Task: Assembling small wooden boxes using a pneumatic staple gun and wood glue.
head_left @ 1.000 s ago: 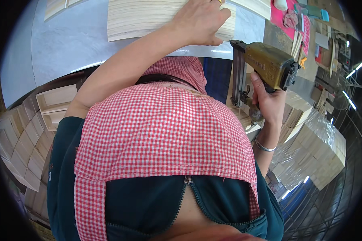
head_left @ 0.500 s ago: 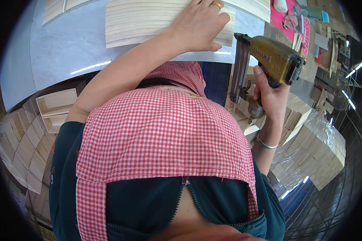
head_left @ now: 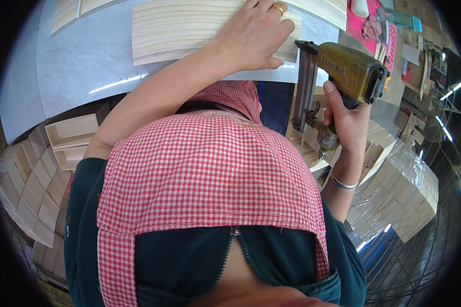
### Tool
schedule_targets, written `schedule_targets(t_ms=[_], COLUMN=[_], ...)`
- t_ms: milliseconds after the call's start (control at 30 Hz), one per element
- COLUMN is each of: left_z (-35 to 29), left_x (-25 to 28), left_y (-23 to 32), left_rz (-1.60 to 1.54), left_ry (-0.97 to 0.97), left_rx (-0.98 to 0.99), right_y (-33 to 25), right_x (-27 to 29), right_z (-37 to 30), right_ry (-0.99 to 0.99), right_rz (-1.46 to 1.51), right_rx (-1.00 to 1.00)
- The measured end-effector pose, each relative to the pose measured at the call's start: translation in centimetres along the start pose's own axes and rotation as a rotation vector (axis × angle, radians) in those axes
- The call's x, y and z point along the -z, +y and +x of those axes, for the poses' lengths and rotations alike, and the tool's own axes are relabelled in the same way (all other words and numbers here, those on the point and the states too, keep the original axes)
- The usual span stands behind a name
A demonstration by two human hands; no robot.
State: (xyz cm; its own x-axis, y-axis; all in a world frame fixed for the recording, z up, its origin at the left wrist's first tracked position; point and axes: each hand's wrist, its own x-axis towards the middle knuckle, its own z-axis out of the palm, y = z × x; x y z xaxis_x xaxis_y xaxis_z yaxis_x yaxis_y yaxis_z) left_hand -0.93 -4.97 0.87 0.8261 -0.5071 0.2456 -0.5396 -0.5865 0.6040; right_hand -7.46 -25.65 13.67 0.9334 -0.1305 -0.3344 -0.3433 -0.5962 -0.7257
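The board (head_left: 174, 33) lies by the near edge of the worktop (head_left: 82, 61) — left hand (head_left: 256, 38) over it, its grip I can't tell; right hand (head_left: 347, 123) clasping a nail gun (head_left: 347, 69) near the board's right end.

The table (head_left: 77, 66) has a smooth, pale blue-grey top, glossy near its close edge. A grained board (head_left: 174, 33) lies flat near that edge. Pale wood pieces (head_left: 65, 14) lie farther off at left, and a plank (head_left: 322, 12) beyond the board at right. Past the table, a crumpled rag (head_left: 372, 29) lies on a pink cover (head_left: 355, 28).
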Motion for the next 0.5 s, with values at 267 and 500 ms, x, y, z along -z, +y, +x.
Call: schedule_targets(t_ms=[267, 500], left_z=[0.1, 0.2], left_x=[0.4, 0.1], left_y=[0.1, 0.0], left_rz=[-0.02, -0.015], left_ry=[-0.026, -0.009], left_rx=[0.01, 0.004], right_y=[-0.1, -0.2], right_x=[-0.4, -1.4], right_z=[-0.2, -0.8], right_ry=[0.004, 0.068], right_rz=[0.009, 0.061], right_rx=[0.0, -0.074])
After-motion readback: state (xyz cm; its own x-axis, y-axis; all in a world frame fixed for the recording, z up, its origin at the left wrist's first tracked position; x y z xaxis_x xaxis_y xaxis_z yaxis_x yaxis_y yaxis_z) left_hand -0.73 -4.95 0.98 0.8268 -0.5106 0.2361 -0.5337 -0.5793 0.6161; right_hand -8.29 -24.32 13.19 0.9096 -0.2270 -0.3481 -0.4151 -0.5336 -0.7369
